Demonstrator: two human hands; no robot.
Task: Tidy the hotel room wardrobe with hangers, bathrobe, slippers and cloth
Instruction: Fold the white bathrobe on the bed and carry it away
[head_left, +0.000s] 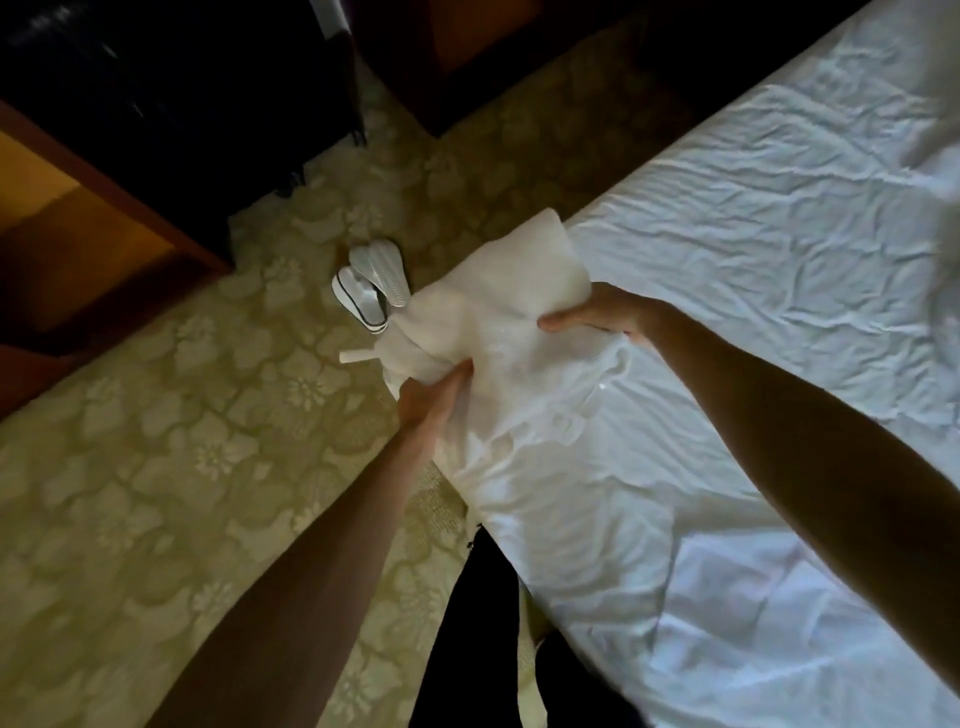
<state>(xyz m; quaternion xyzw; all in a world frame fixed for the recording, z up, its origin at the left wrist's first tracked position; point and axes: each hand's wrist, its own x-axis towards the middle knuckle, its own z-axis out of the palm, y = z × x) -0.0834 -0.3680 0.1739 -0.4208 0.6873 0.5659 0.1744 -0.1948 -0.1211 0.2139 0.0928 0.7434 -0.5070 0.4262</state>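
- Bathrobe (498, 306): white, bundled and partly folded, held over the near corner of the bed (779, 234), above the bed's edge; a strip, probably the belt, sticks out on the floor side.
- Left hand (434, 397): fingers curled round the bunched lower end of the bundle, thumb on top.
- Right hand (597, 317): pinches the bundle's bed-side edge, thumb over the cloth, the other fingers hidden beneath.
- Slippers (371, 283): white pair on the patterned carpet (156, 415), just beyond the bundle, one tilted across the other; apart from both hands.
- Wardrobe: a wooden unit (93, 234) stands at upper left, interior too dark to read. Cannot confirm it is the wardrobe. No hangers visible.
- Step in hand (judgement): gathering or folding the robe at the bed, ahead of moving it to storage. Task appears early; slippers not yet placed.
- Next move calls for (judgement): both grips kept firm so the folds hold, loose belt tucked in to avoid trailing, then a carry leftward toward the wooden unit.
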